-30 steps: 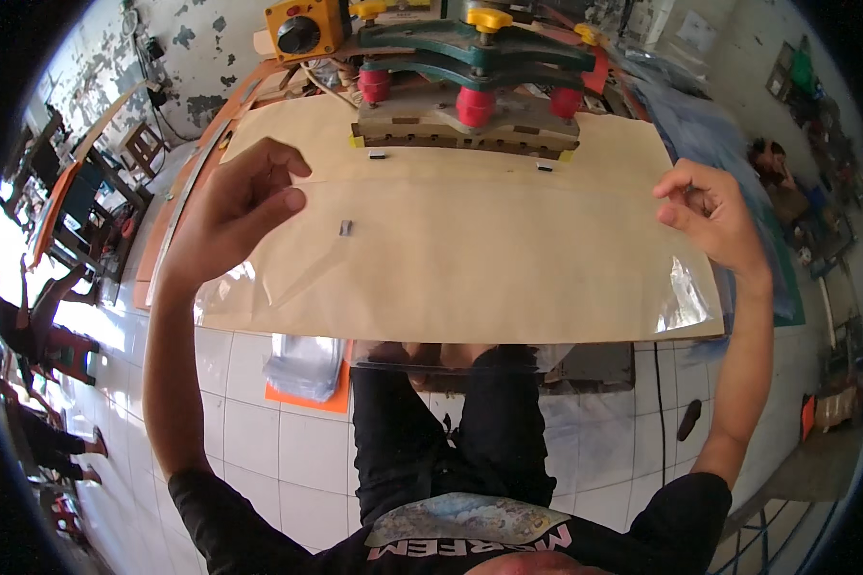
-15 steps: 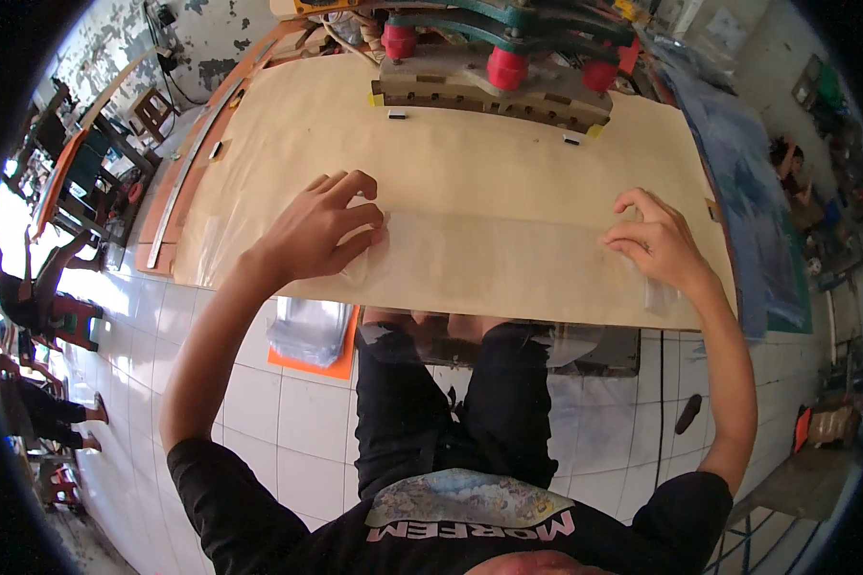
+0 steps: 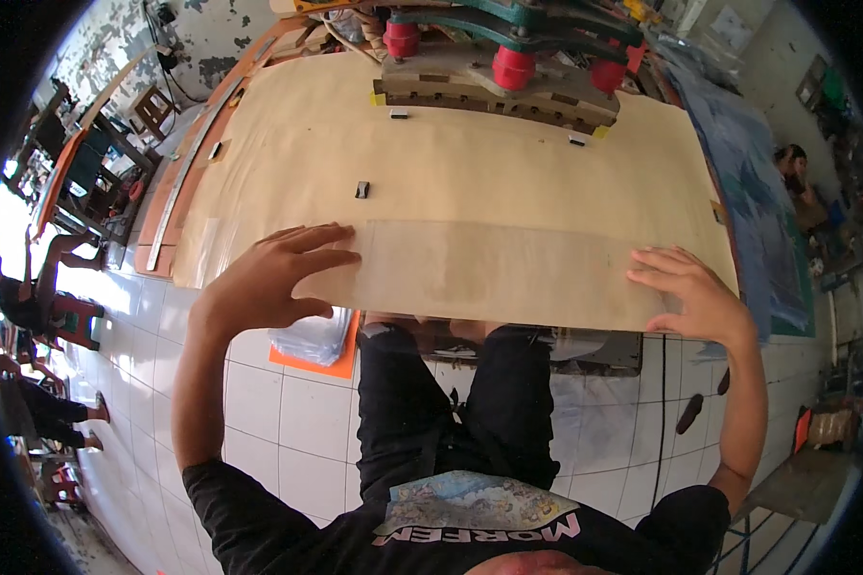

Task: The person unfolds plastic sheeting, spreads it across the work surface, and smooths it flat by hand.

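Note:
A clear plastic sheet (image 3: 489,270) lies flat along the near edge of a paper-covered work table (image 3: 470,163). My left hand (image 3: 273,278) rests palm down on the sheet's left end, fingers spread. My right hand (image 3: 692,292) presses on its right end at the table edge. Neither hand grips anything. A small dark clip (image 3: 361,190) sits on the paper just beyond the sheet.
A press machine (image 3: 503,57) with red knobs and a green frame stands at the table's far side. A stack of clear bags on an orange board (image 3: 314,337) lies on the tiled floor below the table. Chairs (image 3: 86,172) stand at the left. A person (image 3: 796,168) sits at the far right.
The plastic sheet has come down from being held above the table to lying flat on it. Both hands moved toward me and now press on its ends.

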The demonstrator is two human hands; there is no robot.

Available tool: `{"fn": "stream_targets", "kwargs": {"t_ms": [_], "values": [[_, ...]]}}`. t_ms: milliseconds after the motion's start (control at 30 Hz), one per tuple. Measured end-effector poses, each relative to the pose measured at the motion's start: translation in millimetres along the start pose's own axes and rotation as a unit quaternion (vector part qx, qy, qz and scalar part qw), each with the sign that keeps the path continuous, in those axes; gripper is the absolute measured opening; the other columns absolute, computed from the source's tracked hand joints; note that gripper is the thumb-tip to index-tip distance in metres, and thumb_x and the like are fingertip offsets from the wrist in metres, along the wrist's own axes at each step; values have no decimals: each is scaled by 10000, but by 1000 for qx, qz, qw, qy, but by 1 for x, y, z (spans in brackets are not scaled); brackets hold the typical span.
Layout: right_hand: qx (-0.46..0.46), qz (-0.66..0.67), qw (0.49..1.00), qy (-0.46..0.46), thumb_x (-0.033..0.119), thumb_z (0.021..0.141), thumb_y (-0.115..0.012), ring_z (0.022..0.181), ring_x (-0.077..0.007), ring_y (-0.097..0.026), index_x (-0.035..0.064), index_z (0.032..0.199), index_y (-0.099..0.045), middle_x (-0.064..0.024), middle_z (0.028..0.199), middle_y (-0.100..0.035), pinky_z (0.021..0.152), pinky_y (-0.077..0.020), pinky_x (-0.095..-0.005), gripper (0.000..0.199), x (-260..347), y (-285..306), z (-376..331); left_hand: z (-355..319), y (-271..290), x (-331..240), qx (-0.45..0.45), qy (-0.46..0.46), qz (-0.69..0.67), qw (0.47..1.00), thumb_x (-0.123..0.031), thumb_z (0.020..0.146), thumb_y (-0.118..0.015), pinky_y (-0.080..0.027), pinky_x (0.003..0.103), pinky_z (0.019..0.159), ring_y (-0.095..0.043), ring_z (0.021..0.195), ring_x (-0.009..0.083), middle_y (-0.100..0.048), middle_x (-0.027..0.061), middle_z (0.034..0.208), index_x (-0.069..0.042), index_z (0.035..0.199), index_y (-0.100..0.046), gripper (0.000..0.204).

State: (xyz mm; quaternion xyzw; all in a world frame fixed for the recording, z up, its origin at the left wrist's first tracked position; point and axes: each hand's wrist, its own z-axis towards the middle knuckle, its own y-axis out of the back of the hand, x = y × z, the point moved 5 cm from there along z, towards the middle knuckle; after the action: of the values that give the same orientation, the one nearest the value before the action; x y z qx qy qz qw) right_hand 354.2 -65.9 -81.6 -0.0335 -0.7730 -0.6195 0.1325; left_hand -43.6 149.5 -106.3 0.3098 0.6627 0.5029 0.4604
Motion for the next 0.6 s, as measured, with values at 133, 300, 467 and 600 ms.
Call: {"fn": "stream_targets", "kwargs": {"t_ms": [133,300,467,600], "values": [[-40,-40,998,15,48,769,-734,1299,-336,-527,77,1243,-677,-155,1393,-574,1126,-381,-443,479,-2,1,-8,-10,3,3,-43,-1,-43,998,-91,772,-780,-486,404,1049,-586,1239,313,-598,135,1359,-86,1183,-687,421],[-236,2,969,-73,-5,845,-619,1113,-323,-629,11,1108,-700,-162,1202,-652,978,-485,-385,275,-6,15,-19,-25,24,2,-187,79,33,979,-23,852,-681,-545,388,856,-691,987,281,-716,137,1056,-27,977,-713,130],[-375,41,920,-103,37,935,-583,956,-217,-655,-22,1026,-678,-107,996,-673,879,-502,-319,145,0,66,-48,-50,73,-31,-415,105,74,901,54,880,-633,-519,347,777,-680,768,238,-718,115,900,10,932,-690,89],[-305,240,916,-106,105,972,-591,848,-131,-624,-21,1035,-647,-56,880,-640,785,-505,-280,152,-23,104,-67,-58,119,-37,-414,95,12,905,-2,870,-615,-437,302,598,-558,624,173,-645,106,756,41,875,-660,62]]}}
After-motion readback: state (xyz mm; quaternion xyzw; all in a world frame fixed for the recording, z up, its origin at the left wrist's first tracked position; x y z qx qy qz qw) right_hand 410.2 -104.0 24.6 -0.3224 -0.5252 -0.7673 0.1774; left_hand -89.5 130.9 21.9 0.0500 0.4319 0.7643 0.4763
